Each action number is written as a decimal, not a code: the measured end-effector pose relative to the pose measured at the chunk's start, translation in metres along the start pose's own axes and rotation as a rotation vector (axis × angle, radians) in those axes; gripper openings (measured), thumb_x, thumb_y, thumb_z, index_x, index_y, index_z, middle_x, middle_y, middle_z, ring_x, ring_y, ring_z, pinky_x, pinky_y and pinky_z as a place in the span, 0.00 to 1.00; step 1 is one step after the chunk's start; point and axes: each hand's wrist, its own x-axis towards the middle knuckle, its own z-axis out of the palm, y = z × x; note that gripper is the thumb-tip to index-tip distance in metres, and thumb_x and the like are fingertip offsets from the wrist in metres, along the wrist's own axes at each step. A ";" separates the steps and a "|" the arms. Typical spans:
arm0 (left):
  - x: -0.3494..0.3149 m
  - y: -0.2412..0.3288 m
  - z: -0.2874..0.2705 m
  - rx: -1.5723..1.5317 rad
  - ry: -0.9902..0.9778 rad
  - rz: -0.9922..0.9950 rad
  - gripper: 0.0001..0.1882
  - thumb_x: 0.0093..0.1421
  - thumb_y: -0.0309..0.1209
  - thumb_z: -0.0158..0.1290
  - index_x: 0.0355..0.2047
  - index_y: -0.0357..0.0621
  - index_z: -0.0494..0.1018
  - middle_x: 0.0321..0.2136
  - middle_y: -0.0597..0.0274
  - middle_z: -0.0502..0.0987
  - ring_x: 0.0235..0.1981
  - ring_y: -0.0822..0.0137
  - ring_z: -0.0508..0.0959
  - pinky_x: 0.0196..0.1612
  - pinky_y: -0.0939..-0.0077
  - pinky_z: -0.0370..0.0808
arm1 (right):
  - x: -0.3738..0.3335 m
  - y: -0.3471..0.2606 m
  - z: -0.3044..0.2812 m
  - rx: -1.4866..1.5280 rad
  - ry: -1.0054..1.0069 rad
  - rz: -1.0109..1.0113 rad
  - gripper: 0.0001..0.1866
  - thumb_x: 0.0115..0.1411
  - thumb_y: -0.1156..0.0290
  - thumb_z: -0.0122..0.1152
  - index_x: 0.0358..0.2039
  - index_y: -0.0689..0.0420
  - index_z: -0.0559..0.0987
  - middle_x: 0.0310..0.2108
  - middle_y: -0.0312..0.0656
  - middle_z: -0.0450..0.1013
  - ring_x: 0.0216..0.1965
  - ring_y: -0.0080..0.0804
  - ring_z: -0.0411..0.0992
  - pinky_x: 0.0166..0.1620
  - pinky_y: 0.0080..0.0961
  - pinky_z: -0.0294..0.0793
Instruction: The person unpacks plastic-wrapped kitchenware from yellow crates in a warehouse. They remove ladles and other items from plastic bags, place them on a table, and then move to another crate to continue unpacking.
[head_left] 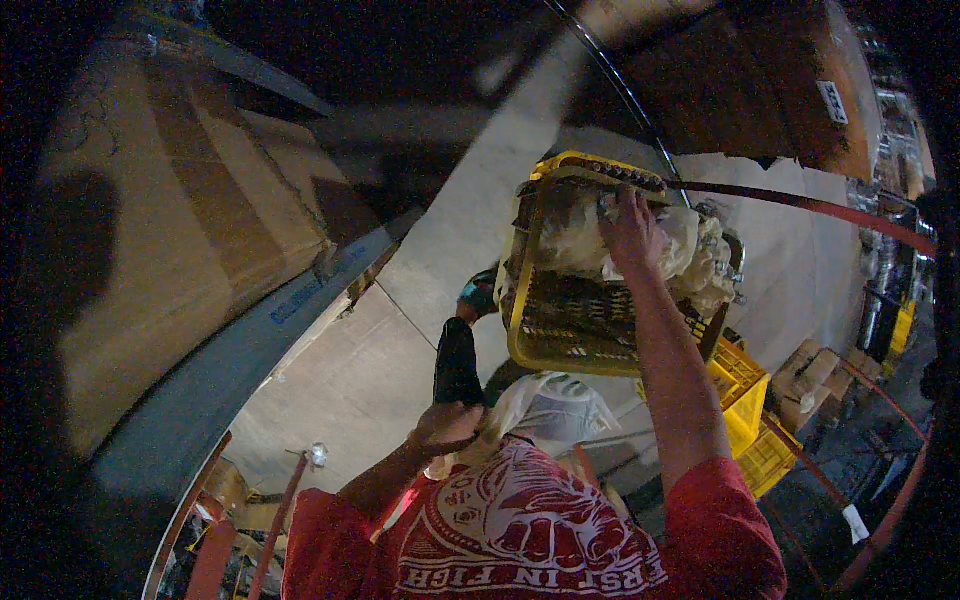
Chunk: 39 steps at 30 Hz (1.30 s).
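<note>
My right hand (635, 237) reaches into a yellow plastic basket (522, 335) with slotted walls, its fingers closed on crumpled translucent plastic bags (580, 235). More pale plastic (708, 262) bulges at the basket's right side. What the bags hold is unclear. My left hand (448, 428) is closed in front of my red shirt, beside a white translucent bag (560, 408); what its fingers grip is hidden. Just beyond that hand extends a long black shape (458, 365) with a teal and dark tip (480, 291). I cannot tell whether it is held.
A large taped cardboard box (200, 190) stands at left above a grey-blue edge (250, 350). Another big brown box (750, 90) is at upper right. Yellow crates (745, 400) and a small carton (806, 385) sit at right, near red bars (820, 207). Light is dim.
</note>
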 end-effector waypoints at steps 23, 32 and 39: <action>0.015 0.005 0.011 0.032 0.042 0.014 0.14 0.61 0.39 0.48 0.39 0.42 0.74 0.25 0.48 0.80 0.24 0.49 0.82 0.25 0.53 0.79 | -0.104 0.022 0.072 -0.101 0.100 -0.273 0.34 0.55 0.61 0.59 0.64 0.43 0.64 0.63 0.48 0.58 0.58 0.56 0.60 0.59 0.57 0.58; 0.009 0.010 0.023 -0.068 0.058 -0.045 0.17 0.58 0.41 0.51 0.39 0.40 0.71 0.25 0.47 0.79 0.26 0.46 0.80 0.31 0.53 0.78 | -0.104 0.020 0.084 -0.104 -0.008 -0.204 0.35 0.57 0.59 0.58 0.65 0.46 0.62 0.62 0.49 0.61 0.61 0.57 0.57 0.60 0.59 0.57; -0.006 -0.003 0.067 0.006 0.220 0.067 0.20 0.55 0.40 0.55 0.45 0.44 0.67 0.30 0.46 0.78 0.30 0.46 0.80 0.34 0.52 0.77 | -0.113 0.027 0.074 -0.134 -0.045 -0.261 0.34 0.58 0.61 0.57 0.65 0.43 0.61 0.63 0.50 0.59 0.62 0.59 0.55 0.62 0.55 0.56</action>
